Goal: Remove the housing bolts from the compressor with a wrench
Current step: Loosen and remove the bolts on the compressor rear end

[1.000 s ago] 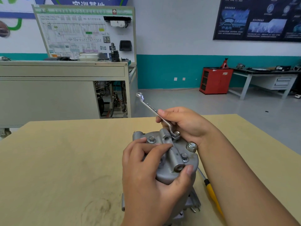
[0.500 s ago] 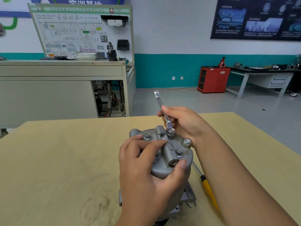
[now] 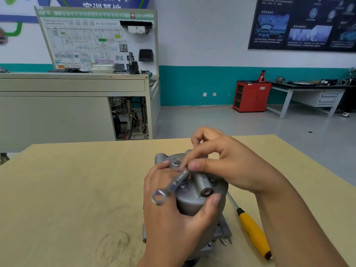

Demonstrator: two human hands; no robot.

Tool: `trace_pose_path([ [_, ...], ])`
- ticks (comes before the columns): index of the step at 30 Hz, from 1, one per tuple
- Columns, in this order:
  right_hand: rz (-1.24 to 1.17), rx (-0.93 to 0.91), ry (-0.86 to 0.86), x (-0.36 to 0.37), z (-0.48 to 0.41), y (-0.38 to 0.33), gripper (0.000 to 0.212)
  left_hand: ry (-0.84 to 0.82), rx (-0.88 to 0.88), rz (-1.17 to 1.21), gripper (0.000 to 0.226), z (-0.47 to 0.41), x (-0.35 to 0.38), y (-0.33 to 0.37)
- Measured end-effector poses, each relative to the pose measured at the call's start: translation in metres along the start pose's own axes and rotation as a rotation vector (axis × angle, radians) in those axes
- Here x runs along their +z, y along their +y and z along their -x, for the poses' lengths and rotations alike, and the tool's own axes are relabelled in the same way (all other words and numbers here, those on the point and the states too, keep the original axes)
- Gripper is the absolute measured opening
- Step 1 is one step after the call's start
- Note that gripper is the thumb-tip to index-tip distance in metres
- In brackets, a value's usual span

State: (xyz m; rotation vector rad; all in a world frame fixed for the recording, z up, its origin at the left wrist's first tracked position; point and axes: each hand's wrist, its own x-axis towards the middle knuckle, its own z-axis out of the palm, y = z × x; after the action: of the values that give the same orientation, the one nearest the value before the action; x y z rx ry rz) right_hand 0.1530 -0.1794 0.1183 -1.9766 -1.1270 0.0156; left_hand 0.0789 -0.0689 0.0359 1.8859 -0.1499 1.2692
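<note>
Wrench [image 3: 174, 184] has swung nearer over the workshop's tan table [image 3: 77, 189]

Table: the tan wooden table [image 3: 67, 189] fills the foreground.
Compressor: the grey cast-metal compressor [image 3: 194, 201] stands on end on the table, right of its middle.
Left hand: the left hand [image 3: 173, 224] wraps the compressor's near-left side.
Right hand: the right hand [image 3: 229, 166] reaches over the compressor's top from the right.
Wrench: the slim steel wrench [image 3: 171, 186], pinched by the right hand, slants down-left over the left hand's fingers.
Screwdriver: the yellow-handled screwdriver [image 3: 252, 232] lies on the table just right of the compressor.
Behind: the beige metal bench [image 3: 57, 112] stands behind the table at left; the red steel cabinet [image 3: 250, 96] stands far right.
</note>
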Motion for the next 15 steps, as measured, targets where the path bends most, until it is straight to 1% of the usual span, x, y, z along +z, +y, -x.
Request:
trace_pose_path([
  [3,0.034,-0.026,0.082,0.004,0.018,0.003,0.012,0.01,-0.007,0.012,0.037,0.0,0.001,0.001],
  [8,0.035,-0.095,0.172,0.015,0.049,0.009,0.042,0.026,0.0,0.051,0.042,0.002,0.0,0.0],
  [10,0.092,-0.139,0.277,0.023,0.058,0.015,0.047,0.02,-0.01,0.05,0.041,0.002,0.0,-0.002],
  [12,0.111,-0.184,0.409,0.029,0.063,0.022,0.046,0.02,-0.007,0.039,0.042,0.002,0.001,-0.003],
  [15,0.022,-0.225,0.584,0.038,0.068,0.035,0.042,0.02,0.001,0.038,0.045,0.003,0.001,-0.004],
])
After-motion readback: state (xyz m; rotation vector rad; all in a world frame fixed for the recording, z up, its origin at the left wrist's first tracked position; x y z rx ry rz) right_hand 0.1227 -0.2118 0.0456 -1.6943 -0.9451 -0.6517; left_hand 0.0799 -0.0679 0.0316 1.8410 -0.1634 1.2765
